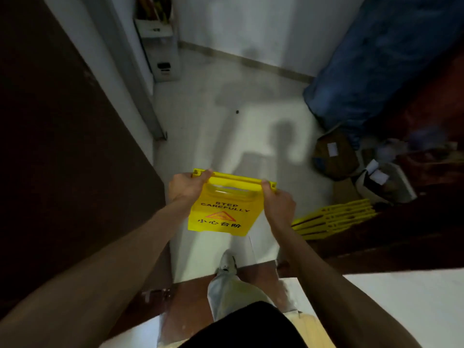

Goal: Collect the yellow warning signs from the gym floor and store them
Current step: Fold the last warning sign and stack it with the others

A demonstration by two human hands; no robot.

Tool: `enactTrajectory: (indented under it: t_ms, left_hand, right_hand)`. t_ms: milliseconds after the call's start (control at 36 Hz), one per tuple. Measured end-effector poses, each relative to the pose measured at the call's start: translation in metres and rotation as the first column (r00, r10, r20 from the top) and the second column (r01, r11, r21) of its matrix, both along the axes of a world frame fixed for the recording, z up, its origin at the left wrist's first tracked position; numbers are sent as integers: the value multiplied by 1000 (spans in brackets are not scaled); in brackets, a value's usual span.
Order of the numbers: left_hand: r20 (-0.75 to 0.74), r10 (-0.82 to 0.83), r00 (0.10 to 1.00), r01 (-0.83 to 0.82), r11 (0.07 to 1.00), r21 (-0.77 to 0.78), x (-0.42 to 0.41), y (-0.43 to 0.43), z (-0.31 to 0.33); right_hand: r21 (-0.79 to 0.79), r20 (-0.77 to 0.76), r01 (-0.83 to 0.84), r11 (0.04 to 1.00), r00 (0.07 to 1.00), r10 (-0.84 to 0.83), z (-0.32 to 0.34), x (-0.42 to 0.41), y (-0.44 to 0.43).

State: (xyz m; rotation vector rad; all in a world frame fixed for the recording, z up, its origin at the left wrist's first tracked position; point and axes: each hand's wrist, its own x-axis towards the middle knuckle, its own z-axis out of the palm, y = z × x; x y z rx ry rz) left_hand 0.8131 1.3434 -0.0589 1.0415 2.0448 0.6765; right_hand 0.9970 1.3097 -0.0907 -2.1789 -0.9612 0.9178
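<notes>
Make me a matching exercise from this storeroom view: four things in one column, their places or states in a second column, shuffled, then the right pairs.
Things
1. held warning sign
2. stack of yellow signs
3. blue bundle
4. brown cardboard box

Places or states
A. lying folded on the floor at right
B. gripped by its top bar in left hand and right hand
C. leaning in the far right corner
D. on the floor below the blue bundle, white label on top

Pairs: 1-B, 2-A, 3-C, 4-D

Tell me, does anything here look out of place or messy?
The sign looks intact, held level by both hands. Only the right side is untidy: boxes lie tilted on the floor beside the stacked signs.
</notes>
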Motion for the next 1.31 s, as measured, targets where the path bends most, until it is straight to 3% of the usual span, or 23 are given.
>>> enactTrajectory:
  t_ms: [167,611,806,1083,1306]
  left_hand:
    - [-87,-128,988,128,992,-10,19,97,11]
    - [-11,-385,923,385,923,6,57,293,2]
    - [7,-545,839,545,838,-29,73,388,-7]
    - [-23,-854,519,854,520,-10,178,456,-3]
    - [53,-962,269,962,265,-68,302,449,-27]
  right_hand:
    - [13,-51,89,996,995,-88,6,15,78]
    - [56,-70,389,919,920,-385,9,41,222]
    - [22,-42,518,855,855,-517,4,43,291]
    - [-67,-73,827,558,554,-829,12,83,302]
    - [-109,-83,965,239,230,-970,-11,141,277]
